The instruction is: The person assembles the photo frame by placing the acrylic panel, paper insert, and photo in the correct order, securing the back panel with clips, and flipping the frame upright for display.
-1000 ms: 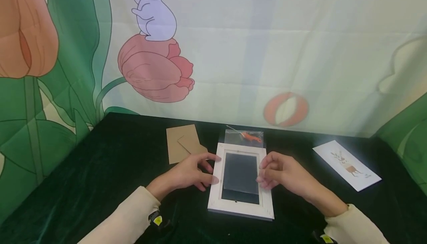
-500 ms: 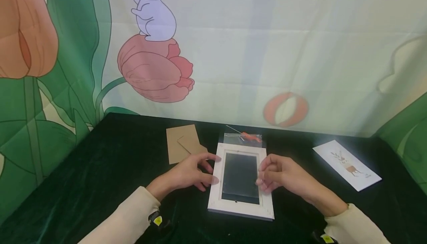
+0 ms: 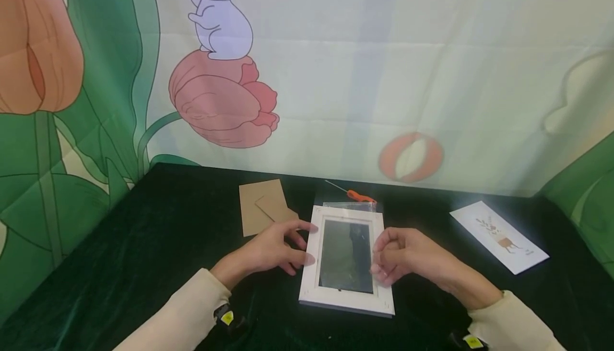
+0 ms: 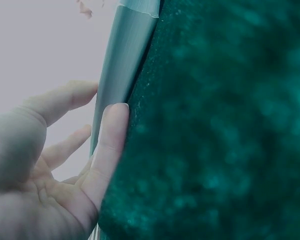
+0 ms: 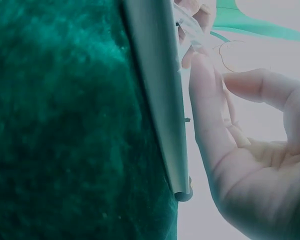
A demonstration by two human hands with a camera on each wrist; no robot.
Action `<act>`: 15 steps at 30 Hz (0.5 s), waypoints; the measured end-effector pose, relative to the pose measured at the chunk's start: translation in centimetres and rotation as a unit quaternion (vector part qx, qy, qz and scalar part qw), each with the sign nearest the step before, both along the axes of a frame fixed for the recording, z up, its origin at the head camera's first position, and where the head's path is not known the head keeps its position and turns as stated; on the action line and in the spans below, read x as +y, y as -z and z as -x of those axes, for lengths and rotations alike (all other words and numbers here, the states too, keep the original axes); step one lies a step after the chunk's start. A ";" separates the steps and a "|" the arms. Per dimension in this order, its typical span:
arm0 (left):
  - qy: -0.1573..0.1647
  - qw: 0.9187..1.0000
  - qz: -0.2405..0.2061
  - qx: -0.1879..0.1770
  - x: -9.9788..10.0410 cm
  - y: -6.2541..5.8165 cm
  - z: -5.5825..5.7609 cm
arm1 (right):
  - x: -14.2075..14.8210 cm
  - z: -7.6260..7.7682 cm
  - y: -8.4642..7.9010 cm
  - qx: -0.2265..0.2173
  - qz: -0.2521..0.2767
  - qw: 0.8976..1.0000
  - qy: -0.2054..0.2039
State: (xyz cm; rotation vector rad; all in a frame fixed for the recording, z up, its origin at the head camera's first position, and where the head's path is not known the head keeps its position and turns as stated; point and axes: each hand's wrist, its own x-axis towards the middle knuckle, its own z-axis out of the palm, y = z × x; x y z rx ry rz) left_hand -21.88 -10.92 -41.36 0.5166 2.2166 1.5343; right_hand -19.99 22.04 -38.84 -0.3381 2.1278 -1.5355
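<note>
A white picture frame (image 3: 345,302) lies back side up in front of me, with small dark metal tabs at its inner opening. My left hand (image 3: 273,248) holds its left side; in the left wrist view the fingers (image 4: 113,131) lie against the frame's side face (image 4: 121,55). On the frame's right side, my right hand (image 3: 405,255) has thumb and fingertips together, pinching a clear plastic sleeve (image 3: 347,255). The sleeve spreads across the opening and reaches past the frame's top edge. Clear film (image 5: 190,26) runs up to the fingertips in the right wrist view.
Behind the frame lies a screwdriver with an orange handle (image 3: 360,196). A brown cardboard backing (image 3: 261,207) is at the left, partly behind my left hand. At the right lies a white card (image 3: 499,238) with a printed plant drawing. Dark green velvet (image 3: 187,223) covers the table.
My right hand has moved slightly down along the frame, and the clear sleeve has slid toward me, from beneath the screwdriver. The left hand and the frame have stayed in place.
</note>
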 end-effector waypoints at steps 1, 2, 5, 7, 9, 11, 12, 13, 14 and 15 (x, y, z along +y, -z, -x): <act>0.000 1.000 0.000 0.001 0.0 0.0 0.0 | 0.1 0.0 0.0 -0.005 0.002 1.000 -0.004; 0.000 1.000 0.000 0.001 0.0 0.0 0.0 | 0.1 0.1 0.0 -0.008 0.005 1.000 -0.008; -0.001 1.000 0.002 0.002 0.0 0.1 0.0 | 0.1 0.1 0.0 -0.018 0.010 1.000 -0.017; -0.003 1.000 0.003 0.002 0.1 0.2 0.0 | 0.1 0.0 0.0 -0.021 0.008 1.000 -0.020; -0.003 1.000 0.004 0.001 0.1 0.2 0.0 | 0.0 0.0 0.0 -0.022 0.003 1.000 -0.019; -0.003 1.000 0.004 0.000 0.1 0.1 0.0 | -0.1 -0.1 0.0 -0.022 -0.005 1.000 -0.014; -0.004 1.000 0.004 -0.001 0.1 0.1 0.0 | -0.2 -0.1 -0.1 -0.021 -0.009 1.000 -0.011; -0.003 1.000 0.004 -0.002 0.1 0.1 0.0 | -0.2 -0.1 -0.1 -0.022 -0.012 1.000 -0.006; -0.003 1.000 0.004 -0.002 0.1 0.1 0.0 | -0.3 -0.1 -0.2 -0.022 -0.016 1.000 -0.002; -0.003 1.000 0.003 -0.002 0.0 0.1 0.0 | -0.4 -0.2 -0.2 -0.022 -0.019 1.000 0.002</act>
